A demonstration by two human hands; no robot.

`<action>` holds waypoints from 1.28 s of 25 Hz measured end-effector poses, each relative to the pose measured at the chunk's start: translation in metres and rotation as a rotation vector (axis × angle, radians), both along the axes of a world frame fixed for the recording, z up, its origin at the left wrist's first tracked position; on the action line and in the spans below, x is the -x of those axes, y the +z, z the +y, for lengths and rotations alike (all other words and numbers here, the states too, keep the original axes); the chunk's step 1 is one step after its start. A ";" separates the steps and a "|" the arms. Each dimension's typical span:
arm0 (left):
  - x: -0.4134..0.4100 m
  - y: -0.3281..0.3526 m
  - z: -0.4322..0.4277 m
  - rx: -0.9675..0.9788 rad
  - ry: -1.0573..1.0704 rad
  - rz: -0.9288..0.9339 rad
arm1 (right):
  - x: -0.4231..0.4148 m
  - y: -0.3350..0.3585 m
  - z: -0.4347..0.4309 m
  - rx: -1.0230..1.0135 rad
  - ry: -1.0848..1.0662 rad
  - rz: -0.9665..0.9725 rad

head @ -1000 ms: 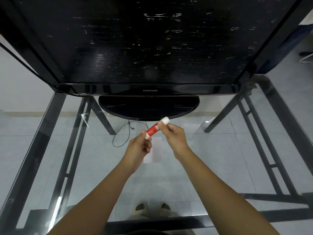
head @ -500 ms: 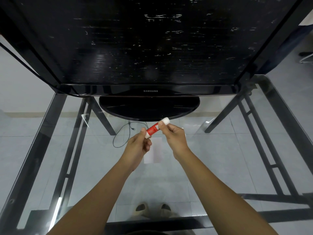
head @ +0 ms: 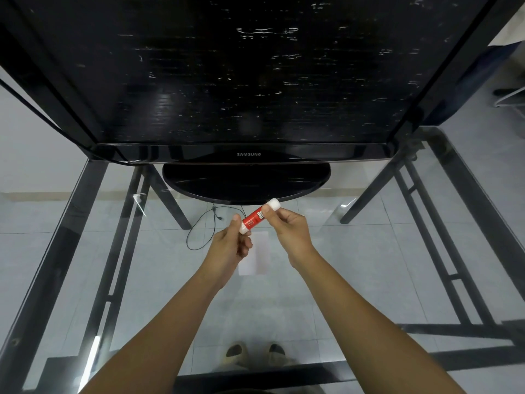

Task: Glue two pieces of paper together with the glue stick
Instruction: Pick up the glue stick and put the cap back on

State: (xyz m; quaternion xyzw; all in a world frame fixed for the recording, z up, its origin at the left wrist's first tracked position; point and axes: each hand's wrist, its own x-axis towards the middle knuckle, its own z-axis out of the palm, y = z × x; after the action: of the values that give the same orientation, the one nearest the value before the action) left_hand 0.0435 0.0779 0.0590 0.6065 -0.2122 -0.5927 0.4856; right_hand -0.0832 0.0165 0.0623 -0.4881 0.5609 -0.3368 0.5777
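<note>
Red-and-white glue stick, white paper, black television

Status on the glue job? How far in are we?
Early. Done: the glue stick is picked up, off the glass table. In hand: the left hand holds its lower end and the right hand pinches the white cap, which is on, so uncapping looks like the current step. Left: spread glue on the paper, lying flat under the hands, then press the pieces together.
</note>
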 end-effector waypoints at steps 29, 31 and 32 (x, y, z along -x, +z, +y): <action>-0.002 -0.004 -0.003 0.124 0.091 0.154 | 0.006 -0.006 -0.010 0.077 0.096 0.013; -0.004 -0.005 -0.003 0.112 0.119 0.180 | 0.008 -0.010 -0.013 0.105 0.194 0.127; -0.004 -0.004 -0.003 0.105 0.129 0.179 | 0.012 -0.013 -0.015 0.122 0.218 0.220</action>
State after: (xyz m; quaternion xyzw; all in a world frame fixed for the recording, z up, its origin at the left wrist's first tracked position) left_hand 0.0480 0.0751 0.0546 0.5373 -0.1592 -0.6002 0.5707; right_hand -0.0953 0.0014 0.0494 -0.6144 0.5429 -0.2499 0.5150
